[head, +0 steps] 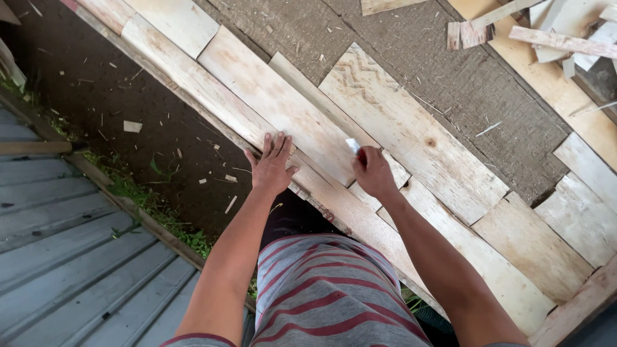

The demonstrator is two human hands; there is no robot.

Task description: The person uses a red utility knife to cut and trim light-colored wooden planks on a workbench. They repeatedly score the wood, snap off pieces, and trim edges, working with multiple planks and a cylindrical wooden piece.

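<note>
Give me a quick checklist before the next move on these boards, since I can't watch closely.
1. Left hand flat on the pale wooden board, steadying it: ok.
2. Right hand gripping a small whitish object at the board's edge: ok.
3. What that object is: cannot tell.
4. Left fingers apart from the right hand's working spot: ok.
5. Boards lying flat, side by side: ok.
6. Board fastened down: cannot tell.

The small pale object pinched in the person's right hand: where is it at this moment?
In the head view the small pale object sits just right of centre, at the right hand's fingertips, over the pale wooden planks, right of the flat left hand.
</note>
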